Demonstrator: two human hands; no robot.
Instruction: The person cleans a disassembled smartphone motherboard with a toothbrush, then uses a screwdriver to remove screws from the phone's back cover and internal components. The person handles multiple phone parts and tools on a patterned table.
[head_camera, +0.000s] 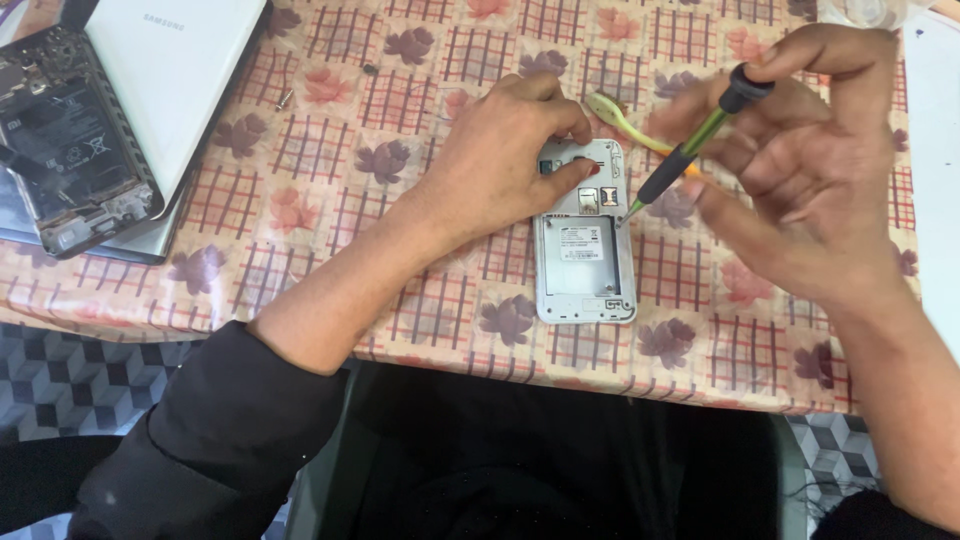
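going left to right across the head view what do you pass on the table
opened dark phone → white box → left hand → white phone with its back off → screwdriver → right hand

bare tablecloth (330, 215) left, white box (175, 75) beyond

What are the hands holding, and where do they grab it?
The right hand holds a screwdriver near its black top. The left hand presses the opened phone's upper end.

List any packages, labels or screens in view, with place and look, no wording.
White box: top left, flat rectangle, grey lettering on its lid.
Label: white rectangle inside the open silver phone, centre, under the left hand.
Label: dark, on the dismantled phone, far left.
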